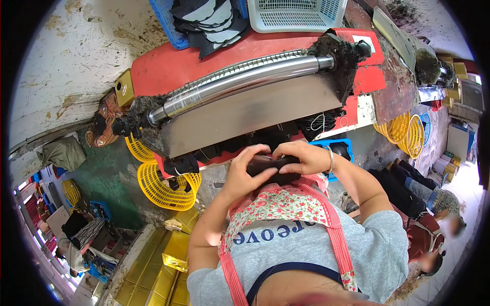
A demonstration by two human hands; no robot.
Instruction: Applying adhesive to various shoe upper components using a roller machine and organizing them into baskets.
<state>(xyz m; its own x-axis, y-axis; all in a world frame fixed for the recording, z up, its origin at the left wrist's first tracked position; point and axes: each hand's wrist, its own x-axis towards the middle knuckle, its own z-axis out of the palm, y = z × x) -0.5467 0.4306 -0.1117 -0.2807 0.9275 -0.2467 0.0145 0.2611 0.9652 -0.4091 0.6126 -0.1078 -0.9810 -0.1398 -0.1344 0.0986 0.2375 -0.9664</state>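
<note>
Close in front of my apron, both hands are curled around a dark, flexible-looking piece [264, 164], perhaps leather or rubber. My left hand [248, 172] grips its left end, thumb on the near side and fingers over the far side. My right hand [302, 157] clasps the other end in the same way, with a bracelet at the wrist. The fingers partly cover the piece, so its full shape cannot be made out. Just beyond my hands is a red machine [158, 66] with a shiny metal roller [245, 81] and a flat metal plate [250, 115].
Tied black bundles [316, 122] line the machine's near edge. On its far side stand a blue basket [168, 25] of dark cut pieces and a white basket [298, 25]. Yellow baskets [168, 196] sit below left, golden tins [176, 262] beside me. People [426, 229] sit at right.
</note>
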